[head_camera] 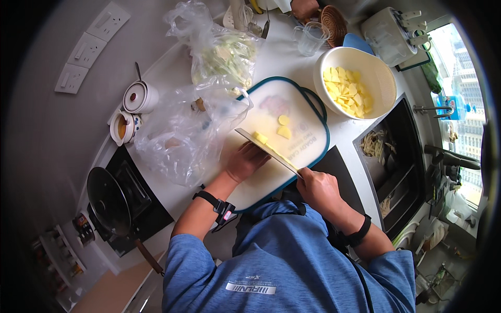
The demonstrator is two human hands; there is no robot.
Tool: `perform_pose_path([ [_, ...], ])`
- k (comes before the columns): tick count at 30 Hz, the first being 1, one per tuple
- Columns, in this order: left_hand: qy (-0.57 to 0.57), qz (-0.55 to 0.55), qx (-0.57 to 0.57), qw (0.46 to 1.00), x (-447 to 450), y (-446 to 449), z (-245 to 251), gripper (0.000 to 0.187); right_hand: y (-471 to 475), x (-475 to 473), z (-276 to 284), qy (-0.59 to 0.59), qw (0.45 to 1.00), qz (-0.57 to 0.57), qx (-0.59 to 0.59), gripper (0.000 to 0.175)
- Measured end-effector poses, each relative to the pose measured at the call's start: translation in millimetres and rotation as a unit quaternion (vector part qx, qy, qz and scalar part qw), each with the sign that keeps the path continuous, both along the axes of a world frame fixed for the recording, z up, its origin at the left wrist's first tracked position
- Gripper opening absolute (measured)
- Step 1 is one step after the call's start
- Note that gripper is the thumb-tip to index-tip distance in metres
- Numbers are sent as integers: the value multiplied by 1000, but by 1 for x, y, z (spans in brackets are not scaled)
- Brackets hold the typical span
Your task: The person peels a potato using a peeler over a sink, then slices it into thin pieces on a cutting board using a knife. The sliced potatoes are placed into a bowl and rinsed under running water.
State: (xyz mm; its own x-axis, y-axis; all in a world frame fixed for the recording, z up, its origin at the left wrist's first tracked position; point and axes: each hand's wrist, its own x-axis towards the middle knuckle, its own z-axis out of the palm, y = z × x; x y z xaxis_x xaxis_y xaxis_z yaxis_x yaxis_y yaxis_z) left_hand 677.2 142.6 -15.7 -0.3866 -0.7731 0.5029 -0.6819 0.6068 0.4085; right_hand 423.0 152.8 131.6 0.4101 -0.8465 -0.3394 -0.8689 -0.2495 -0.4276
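On a white cutting board [250,191] with a teal rim, my right hand [320,189] is closed around the handle end of a kitchen knife [268,152]. The blade runs up and left across the board. My left hand [247,161] is at the near side of the blade, its fingertips partly hidden behind it; whether it holds a piece cannot be told. Pale yellow pieces, apparently potato [260,137], lie against the blade's far side. Two flat slices [283,126] rest farther up the board. A white bowl [385,88] of cut yellow pieces [348,92] stands beyond the board's right corner.
Clear plastic bags [176,137] overlap the board's left edge, one with pale green vegetables [225,58]. A sink [407,164] with peelings is at right. A lidded pan [107,199] stands on the hob at left. A clear measuring jug [312,38] and a knife block [387,37] stand behind.
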Motion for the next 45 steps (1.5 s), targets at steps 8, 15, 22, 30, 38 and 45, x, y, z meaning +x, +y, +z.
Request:
perform_pose_path([
  [8, 22, -8, 18, 1000, -1, 3, -2, 26, -29, 31, -27, 9, 1000, -4, -3, 21],
  [15, -5, 1, 22, 1000, 1, 7, 0, 25, -11, 17, -4, -14, 1000, 8, -17, 20],
  [22, -3, 11, 20, 1000, 1, 7, -2, 26, -3, 14, -1, -1, 1000, 3, -15, 19],
  [30, 18, 7, 13, 1000, -1, 8, -4, 25, -21, 33, -30, 11, 1000, -4, -19, 24],
  [38, 21, 24, 6, 999, -5, 7, 7, 21, -50, 14, -31, -6, 999, 8, -45, 21],
  [45, 19, 31, 10, 999, -7, 7, 9, 22, -63, 1, -32, -8, 999, -5, -45, 18],
])
